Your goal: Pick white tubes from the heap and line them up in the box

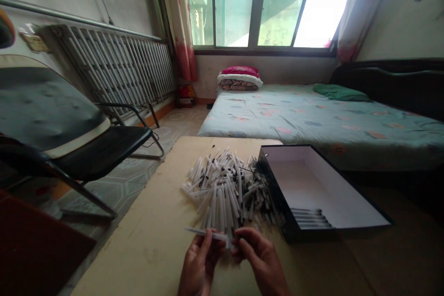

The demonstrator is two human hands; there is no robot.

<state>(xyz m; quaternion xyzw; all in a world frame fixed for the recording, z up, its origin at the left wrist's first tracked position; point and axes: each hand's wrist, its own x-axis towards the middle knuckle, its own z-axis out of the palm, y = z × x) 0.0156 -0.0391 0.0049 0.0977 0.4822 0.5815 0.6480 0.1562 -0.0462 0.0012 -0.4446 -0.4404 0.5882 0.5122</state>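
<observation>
My left hand [200,263] pinches a thin white pen [204,232] that sticks out to the left, just above the near part of the beige table [152,240]. My right hand [262,261] meets it at the pen's right end, fingers curled on that end. Right behind both hands lies a heap of white and black pens [227,187]. To the right of the heap stands an open box [350,203], black outside and white inside, with a few pens [310,217] lying in its near corner.
A black folding chair [86,148] stands left of the table, in front of a white radiator [118,67]. Beyond the table is a bed [312,118] with pillows, under a window [256,4]. A dark sofa back [398,83] runs along the right.
</observation>
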